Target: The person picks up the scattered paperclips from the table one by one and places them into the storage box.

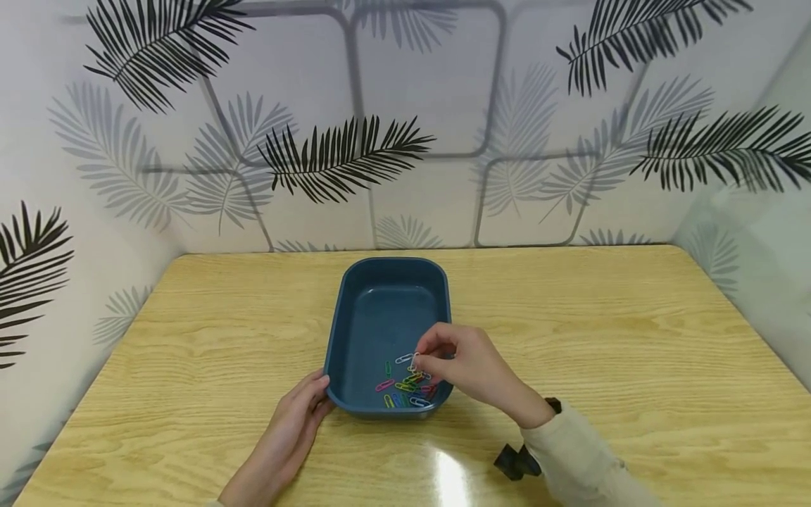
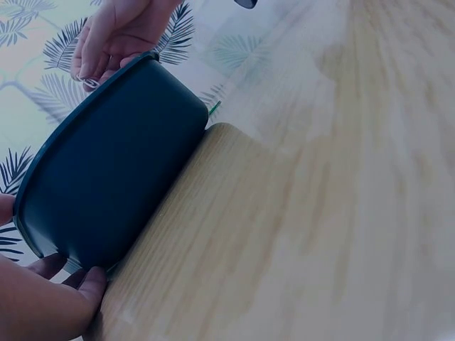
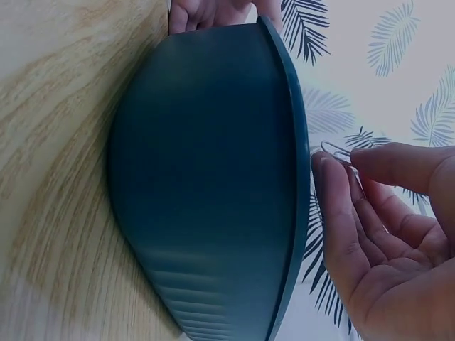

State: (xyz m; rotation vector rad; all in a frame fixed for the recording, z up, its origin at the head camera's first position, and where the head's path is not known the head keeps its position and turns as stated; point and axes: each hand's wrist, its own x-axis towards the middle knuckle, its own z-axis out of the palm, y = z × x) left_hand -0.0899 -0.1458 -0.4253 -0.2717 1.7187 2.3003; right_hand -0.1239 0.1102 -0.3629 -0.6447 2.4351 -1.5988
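A dark blue plastic bin [image 1: 395, 317] stands on the table with several coloured paper clips [image 1: 405, 386] scattered over its near end. My left hand [image 1: 296, 422] holds the bin's near left corner, thumb at the rim; in the left wrist view its fingers [image 2: 89, 284] curl against the outer wall. Above the clips, my right hand [image 1: 465, 362] pinches a pale paper clip [image 3: 334, 150] between thumb and forefinger, just beyond the rim in the right wrist view. The bin's wall hides its contents from both wrist views.
The wooden table [image 1: 602, 338] extends to both sides of the bin. Behind it stands a wall [image 1: 424, 91] with a leaf pattern. A black strap piece [image 1: 518, 462] hangs at the right wrist, over the table.
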